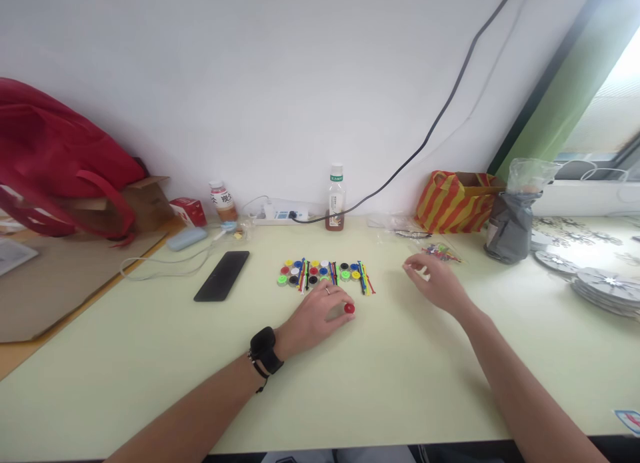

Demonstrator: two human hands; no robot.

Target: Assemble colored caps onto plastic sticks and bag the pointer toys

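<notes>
Between the thumb and index finger of my left hand is a small red disc, just above or on the table; I cannot tell which. My right hand is off to the right, thumb and fingertips pinched together; what they hold, if anything, is too small to make out. Beyond my left hand lie several small round discs in yellow, blue, green, white, black and red. Thin coloured plastic strips lie in bundles among them and at their right end. Past my right hand is a loose pile of coloured strips.
A black phone lies at left. Along the wall stand two bottles, a power strip, a striped bag and a grey bag. A black cable hangs across the wall. Stacked patterned discs are at right.
</notes>
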